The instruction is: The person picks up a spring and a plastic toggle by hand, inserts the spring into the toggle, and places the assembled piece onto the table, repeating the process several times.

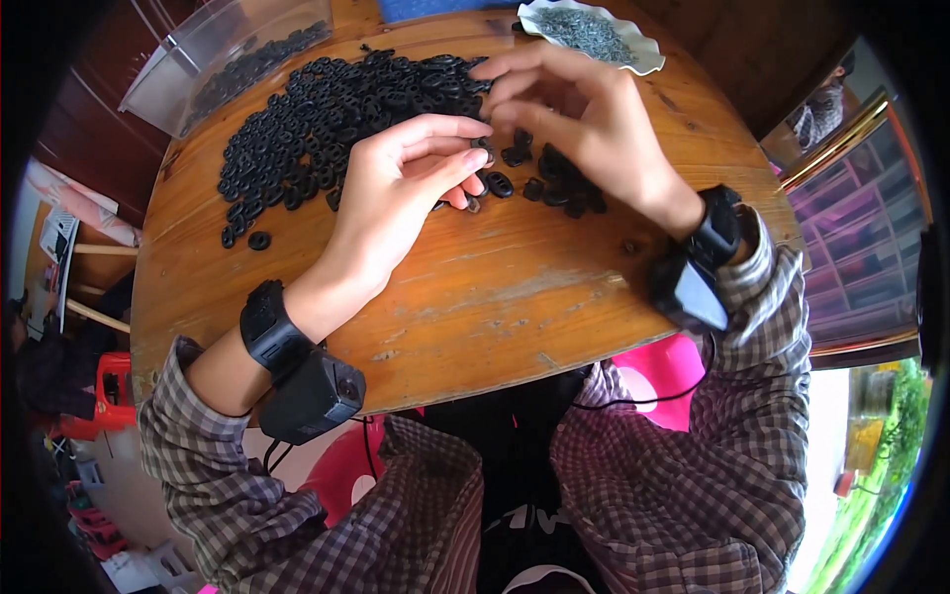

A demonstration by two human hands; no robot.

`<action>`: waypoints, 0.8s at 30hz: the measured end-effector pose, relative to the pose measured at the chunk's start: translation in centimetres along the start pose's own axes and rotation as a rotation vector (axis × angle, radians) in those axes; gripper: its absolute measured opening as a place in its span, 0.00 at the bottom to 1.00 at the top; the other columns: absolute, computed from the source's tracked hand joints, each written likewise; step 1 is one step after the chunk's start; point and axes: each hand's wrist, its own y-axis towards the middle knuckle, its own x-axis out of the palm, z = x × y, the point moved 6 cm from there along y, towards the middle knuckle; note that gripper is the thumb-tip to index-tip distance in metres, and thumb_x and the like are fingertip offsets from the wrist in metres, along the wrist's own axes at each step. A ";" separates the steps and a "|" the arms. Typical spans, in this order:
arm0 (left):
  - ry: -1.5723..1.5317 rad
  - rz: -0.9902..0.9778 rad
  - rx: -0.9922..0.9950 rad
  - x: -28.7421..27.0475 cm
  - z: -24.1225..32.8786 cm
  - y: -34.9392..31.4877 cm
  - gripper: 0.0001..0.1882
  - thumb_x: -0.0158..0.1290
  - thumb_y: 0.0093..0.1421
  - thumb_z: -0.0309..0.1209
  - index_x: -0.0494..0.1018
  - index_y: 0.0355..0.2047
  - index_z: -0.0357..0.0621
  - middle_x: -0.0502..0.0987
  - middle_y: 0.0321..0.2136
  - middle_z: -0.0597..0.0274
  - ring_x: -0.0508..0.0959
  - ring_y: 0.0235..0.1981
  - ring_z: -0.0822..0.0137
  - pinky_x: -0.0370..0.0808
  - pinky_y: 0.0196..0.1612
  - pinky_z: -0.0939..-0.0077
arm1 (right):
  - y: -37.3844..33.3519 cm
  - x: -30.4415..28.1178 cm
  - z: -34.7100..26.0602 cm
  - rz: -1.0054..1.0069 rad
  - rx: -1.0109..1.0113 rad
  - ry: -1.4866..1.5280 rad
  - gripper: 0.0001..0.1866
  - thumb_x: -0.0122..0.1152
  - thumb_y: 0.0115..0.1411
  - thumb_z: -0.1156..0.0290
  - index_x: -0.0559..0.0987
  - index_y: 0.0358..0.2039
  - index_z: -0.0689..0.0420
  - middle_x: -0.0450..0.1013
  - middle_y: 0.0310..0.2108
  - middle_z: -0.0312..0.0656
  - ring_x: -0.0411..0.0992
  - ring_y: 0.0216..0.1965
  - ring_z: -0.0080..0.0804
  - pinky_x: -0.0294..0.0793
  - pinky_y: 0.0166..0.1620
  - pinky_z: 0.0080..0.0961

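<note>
Left hand (391, 173): a small dark piece (482, 148) is pinched between thumb and index finger, tips upward, apparently so that it is presented to the other hand; the remaining fingers are curled beneath, perhaps as support. Right hand (594, 119): fingers bent and lifted just beyond the left fingertips, blurred; whether anything is gripped cannot be told. Below the left fingertips, one black oval ring (499, 184) is laid flat on the wood. Beneath the right hand, a small cluster of dark pieces (566, 186) is set apart from the main stock, presumably for short reach. Beyond the left hand, a broad heap of black rings (346, 114) is spread loose, likely so that single items can be picked out. At the far edge, thin silvery metal parts (584, 35) are contained in a white scalloped dish (647, 61), probably against scattering. Far left, further dark pieces are held in a clear bin (163, 91). All is supported by a wooden table (485, 297).
</note>
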 end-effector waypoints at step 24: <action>-0.028 0.043 -0.043 -0.4 0.0 0.1 0.10 0.54 0.52 0.25 0.70 0.33 0.32 0.75 0.25 0.58 0.75 0.25 0.72 0.71 0.28 0.84 | -1.3 0.8 0.1 -0.022 -0.043 0.019 0.18 0.52 0.52 0.85 0.68 0.45 0.63 0.68 0.30 0.36 0.68 0.34 0.20 0.69 0.41 0.17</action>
